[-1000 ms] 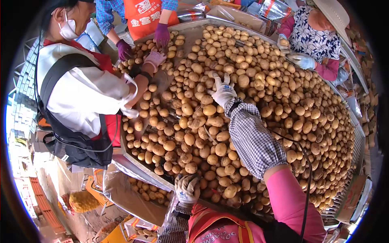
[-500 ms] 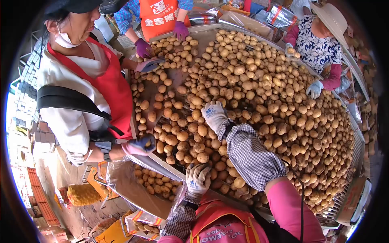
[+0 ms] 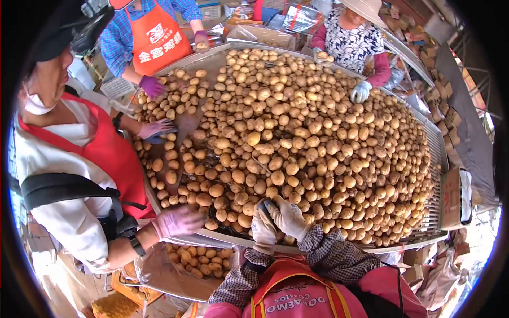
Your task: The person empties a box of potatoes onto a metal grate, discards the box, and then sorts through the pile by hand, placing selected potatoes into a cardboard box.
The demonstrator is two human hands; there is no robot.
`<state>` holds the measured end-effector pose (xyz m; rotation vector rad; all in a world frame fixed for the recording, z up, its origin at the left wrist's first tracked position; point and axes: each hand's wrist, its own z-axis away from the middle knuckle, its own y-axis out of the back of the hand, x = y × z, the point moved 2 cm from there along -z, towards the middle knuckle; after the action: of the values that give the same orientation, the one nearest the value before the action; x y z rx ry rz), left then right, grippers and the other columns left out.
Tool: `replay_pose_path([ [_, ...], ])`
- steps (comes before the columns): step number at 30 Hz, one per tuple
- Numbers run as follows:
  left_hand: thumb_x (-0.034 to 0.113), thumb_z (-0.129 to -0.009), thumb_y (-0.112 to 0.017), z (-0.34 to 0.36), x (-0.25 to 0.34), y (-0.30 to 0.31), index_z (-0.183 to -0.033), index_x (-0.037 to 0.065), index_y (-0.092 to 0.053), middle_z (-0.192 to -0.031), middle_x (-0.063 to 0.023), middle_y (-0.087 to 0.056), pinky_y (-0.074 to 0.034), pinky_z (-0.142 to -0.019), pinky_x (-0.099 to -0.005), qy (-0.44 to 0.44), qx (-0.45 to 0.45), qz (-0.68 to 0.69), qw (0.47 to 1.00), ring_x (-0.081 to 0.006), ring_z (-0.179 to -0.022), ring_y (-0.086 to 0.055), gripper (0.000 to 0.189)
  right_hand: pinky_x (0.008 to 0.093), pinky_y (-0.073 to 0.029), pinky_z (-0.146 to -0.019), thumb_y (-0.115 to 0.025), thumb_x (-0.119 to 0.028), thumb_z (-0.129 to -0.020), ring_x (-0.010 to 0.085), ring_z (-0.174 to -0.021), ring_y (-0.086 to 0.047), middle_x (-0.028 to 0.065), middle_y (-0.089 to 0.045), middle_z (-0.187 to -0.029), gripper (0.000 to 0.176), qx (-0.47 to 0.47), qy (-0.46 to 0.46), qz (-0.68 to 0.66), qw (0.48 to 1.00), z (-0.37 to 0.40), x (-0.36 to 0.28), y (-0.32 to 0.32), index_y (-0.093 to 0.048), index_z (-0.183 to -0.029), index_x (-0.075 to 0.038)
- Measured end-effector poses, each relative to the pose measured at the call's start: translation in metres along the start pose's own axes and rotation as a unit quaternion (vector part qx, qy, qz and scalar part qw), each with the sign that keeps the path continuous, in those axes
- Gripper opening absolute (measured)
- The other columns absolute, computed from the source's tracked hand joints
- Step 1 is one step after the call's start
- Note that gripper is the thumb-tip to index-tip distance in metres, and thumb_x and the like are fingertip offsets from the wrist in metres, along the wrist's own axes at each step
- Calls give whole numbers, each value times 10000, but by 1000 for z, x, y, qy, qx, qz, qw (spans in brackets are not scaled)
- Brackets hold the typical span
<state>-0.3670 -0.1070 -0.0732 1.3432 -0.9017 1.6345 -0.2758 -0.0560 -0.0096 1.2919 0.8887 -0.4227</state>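
Both of my hands wear white work gloves and meet over the near edge of a sorting table (image 3: 339,249) spread with potatoes (image 3: 318,132). My left hand (image 3: 263,229) points away from me with its fingers drawn together. Against its fingertips lies my right hand (image 3: 290,218), turned leftward with curled fingers. A dark patch shows where the fingers touch; whether it is a soiled glove tip or a small object I cannot make out. Potatoes lie just beyond both hands.
At left, a co-worker in a red apron (image 3: 114,153) reaches a gloved hand (image 3: 179,220) over the table edge. Below is a lined box of potatoes (image 3: 199,261). Another person wears an orange apron (image 3: 160,40); one in a hat (image 3: 366,8) stands across. A carton (image 3: 450,199) is at right.
My right hand has come back from over the potatoes to meet my left hand. The view has turned right. The red-aproned co-worker's near hand has opened out.
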Motion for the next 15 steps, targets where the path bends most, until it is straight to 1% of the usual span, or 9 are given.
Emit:
replay_pose_path([
  [2, 374, -1113, -381, 5, 5, -7, -1285, 34, -586, -1087, -60, -669, -517, -868, -277, -34, -3, -7, 999, -147, -994, -638, 433, 463, -503, -596, -562, -302, -1036, 397, -674, -658, 223, -649, -716, 302, 50, 4, -20, 999, 5, 5, -1, -648, -964, -21],
  [4, 388, -1107, -380, 7, 3, -14, -1263, 53, -594, -1033, -77, -682, -536, -757, -283, 128, -49, 277, 951, -177, -885, -664, 427, 435, -488, -610, -558, -268, -1041, 382, -665, -626, 212, -641, -724, 299, 86, -60, -71, 992, 7, 19, 0, -648, -947, 2],
  [5, 468, -1082, -405, 1, 14, -3, -1276, 95, -594, -920, -58, -674, -497, -556, -278, 210, -119, 226, 944, -165, -683, -627, 460, 411, -478, -636, -562, -245, -1042, 338, -689, -612, 198, -630, -755, 280, 85, -23, -93, 992, 8, 9, 11, -643, -978, 15],
  [6, 468, -1082, -405, -4, 26, 4, -1276, 95, -594, -920, -58, -674, -497, -556, -278, 212, -124, 224, 943, -165, -683, -627, 460, 411, -478, -636, -562, -245, -1042, 338, -689, -612, 198, -630, -755, 280, 89, -26, -94, 991, 11, 14, 10, -643, -978, 15],
  [8, 543, -1051, -423, -8, 41, 9, -1311, 130, -583, -866, -31, -652, -436, -462, -276, 69, -216, 98, 969, -138, -583, -562, 513, 398, -484, -656, -558, -234, -1044, 288, -736, -624, 175, -645, -800, 276, 112, -4, -82, 990, 13, 19, 8, -634, -984, 25],
  [10, 611, -1020, -445, -8, 51, 12, -1343, 156, -572, -854, -12, -638, -405, -407, -277, -119, -220, -30, 968, -119, -524, -522, 572, 385, -484, -652, -565, -204, -1042, 238, -761, -629, 138, -636, -786, 234, 54, -62, -151, 985, 17, 19, 7, -632, -1005, 17],
  [11, 583, -1029, -451, -9, 49, 15, -1343, 138, -539, -830, 9, -599, -407, -473, -245, 93, -258, 129, 953, -90, -576, -527, 552, 371, -482, -635, -576, -202, -1037, 225, -760, -629, 128, -631, -775, 220, 44, -57, -150, 986, 19, 13, 3, -631, -1003, 9],
  [12, 555, -1038, -457, -5, 48, 16, -1343, 120, -507, -806, 30, -561, -409, -539, -212, 306, -277, 274, 868, -62, -628, -532, 534, 358, -480, -618, -587, -200, -1032, 213, -760, -629, 117, -626, -765, 207, 34, -56, -147, 987, 25, 11, 1, -629, -1001, 1],
  [15, 631, -1037, -361, 5, 45, 26, -1222, 120, -527, -810, -1, -592, -428, -540, -218, 267, -344, 120, 892, -92, -617, -543, 568, 374, -507, -572, -648, -320, -986, 244, -670, -642, 131, -657, -826, 290, -10, -61, -162, 985, 34, 42, -24, -611, -1014, -33],
])
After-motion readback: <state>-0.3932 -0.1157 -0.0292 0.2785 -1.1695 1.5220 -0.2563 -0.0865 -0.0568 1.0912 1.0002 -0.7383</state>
